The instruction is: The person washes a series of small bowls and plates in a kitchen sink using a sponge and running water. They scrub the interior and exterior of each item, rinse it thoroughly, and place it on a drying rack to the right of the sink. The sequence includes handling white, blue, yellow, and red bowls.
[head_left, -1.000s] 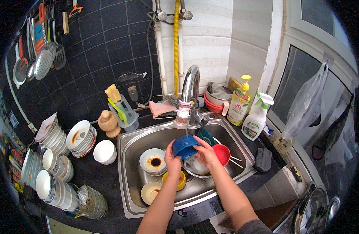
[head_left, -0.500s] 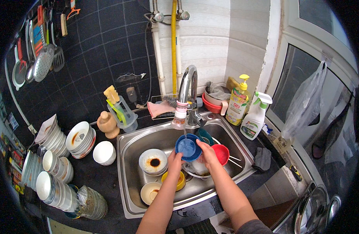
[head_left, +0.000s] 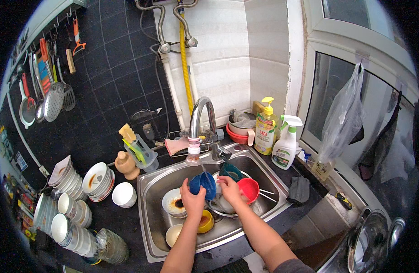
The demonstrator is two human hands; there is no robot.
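Fingers of both hands, left [head_left: 192,199] and right [head_left: 228,190], clasp a blue bowl [head_left: 204,183] under the tap [head_left: 194,136] (wet, likely slippery); it could drop onto the dishes [head_left: 175,203] below.

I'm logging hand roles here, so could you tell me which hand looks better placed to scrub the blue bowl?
Probably the right hand: it rests at the blue bowl rim, while the left hand grips it tilted under the faucet.
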